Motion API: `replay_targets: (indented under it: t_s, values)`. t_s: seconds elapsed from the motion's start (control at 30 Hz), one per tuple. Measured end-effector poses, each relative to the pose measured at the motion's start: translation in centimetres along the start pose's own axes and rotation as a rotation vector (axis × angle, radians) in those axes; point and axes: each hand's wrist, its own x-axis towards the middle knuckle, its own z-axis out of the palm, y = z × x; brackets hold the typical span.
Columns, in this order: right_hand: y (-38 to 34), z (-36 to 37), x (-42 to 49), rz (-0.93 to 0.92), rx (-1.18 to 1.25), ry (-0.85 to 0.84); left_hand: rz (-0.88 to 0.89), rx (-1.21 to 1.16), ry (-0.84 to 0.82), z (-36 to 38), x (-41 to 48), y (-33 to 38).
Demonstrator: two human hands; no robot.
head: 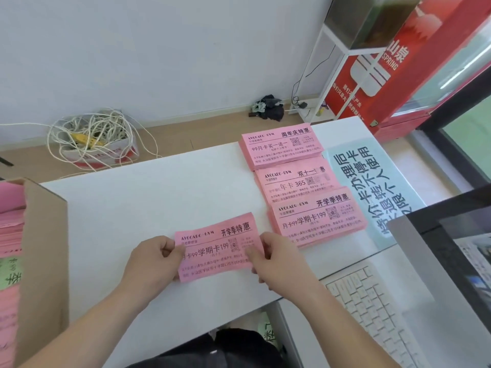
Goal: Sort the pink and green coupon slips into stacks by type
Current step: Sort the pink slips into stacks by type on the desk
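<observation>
A pink coupon slip lies over the white desk in front of me. My left hand pinches its left edge and my right hand pinches its right edge. Three pink stacks sit in a column at the right: a far stack, a middle stack and a near stack. The near stack's print matches the slip I hold. A cardboard box at the left holds mixed pink slips and a green slip.
A white keyboard and a dark monitor stand at the right. A pale blue printed sign lies beside the stacks. On the floor beyond the desk sit a box of tangled white cable and a red cooler.
</observation>
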Motion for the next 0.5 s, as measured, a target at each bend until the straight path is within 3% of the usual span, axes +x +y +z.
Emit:
replay_targets:
  t_s: [0.23, 0.5]
  values:
    - [0.2, -1.7, 1.6, -0.077, -0.04, 0.134, 0.009, -0.057, 0.007, -0.3, -0.8, 0.5]
    - [2.9, -7.6, 3.2, -0.05, -0.016, 0.419, 0.1, -0.193, -0.122, 3.4, -1.1, 6.2]
